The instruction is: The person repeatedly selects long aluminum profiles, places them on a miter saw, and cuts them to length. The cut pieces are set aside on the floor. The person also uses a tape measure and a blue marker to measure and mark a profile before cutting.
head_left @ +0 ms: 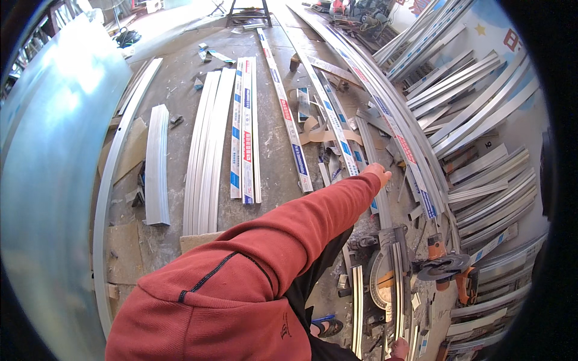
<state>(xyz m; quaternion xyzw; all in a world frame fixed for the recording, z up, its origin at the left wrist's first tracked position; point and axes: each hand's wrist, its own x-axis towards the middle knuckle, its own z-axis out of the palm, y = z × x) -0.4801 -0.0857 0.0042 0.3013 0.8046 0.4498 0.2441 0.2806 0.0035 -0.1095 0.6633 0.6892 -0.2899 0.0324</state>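
My left arm, in a red sleeve, stretches across to the right. At its end, my left hand [378,173] is over long aluminium profiles lying on the floor; its fingers look bent, but whether they grip anything cannot be made out. At the lower edge my right hand [398,348] is closed on a silver aluminium profile [397,295], only partly in view. This profile lies across a mitre saw [380,280] with a round base and an orange motor [437,246]. The saw's disc blade [444,268] is right of the profile.
Bundled silver profiles [208,150] and film-wrapped profiles [244,132] lie on the floor to the left. A tall glossy sheet [54,180] stands at far left. Stacked profiles [494,192] line the right wall. Offcuts and paper scraps litter the floor. My shoe [328,327] is near the saw.
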